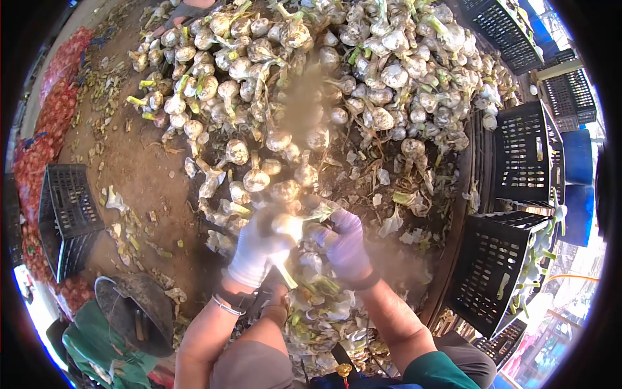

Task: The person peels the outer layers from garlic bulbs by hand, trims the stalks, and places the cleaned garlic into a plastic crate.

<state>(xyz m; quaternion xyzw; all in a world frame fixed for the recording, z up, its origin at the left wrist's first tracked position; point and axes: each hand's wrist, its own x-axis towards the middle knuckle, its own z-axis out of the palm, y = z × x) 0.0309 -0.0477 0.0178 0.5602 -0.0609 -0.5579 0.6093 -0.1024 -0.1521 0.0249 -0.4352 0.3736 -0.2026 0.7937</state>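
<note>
My left hand (260, 249), in a white glove, is wrapped round a pale garlic bulb (285, 225) whose cut green-white stem points down past the fingers. Close on its right, my right hand (343, 243), in a glove that looks lilac, has its fingers curled in near the bulb; what they hold, if anything, is blurred. Just beyond both hands lie loose garlic bulbs (256, 179) at the near edge of a large heap. Peeled skins and cut leaves (324, 305) cover the ground below my hands.
Black crates (495, 266) line the right side beyond a wooden edge (453, 259). Another black crate (68, 214) stands at the left, near red net sacks (55, 117). A dark bucket (136, 311) and green cloth (97, 343) are at lower left. Part of another person (188, 11) shows at the top.
</note>
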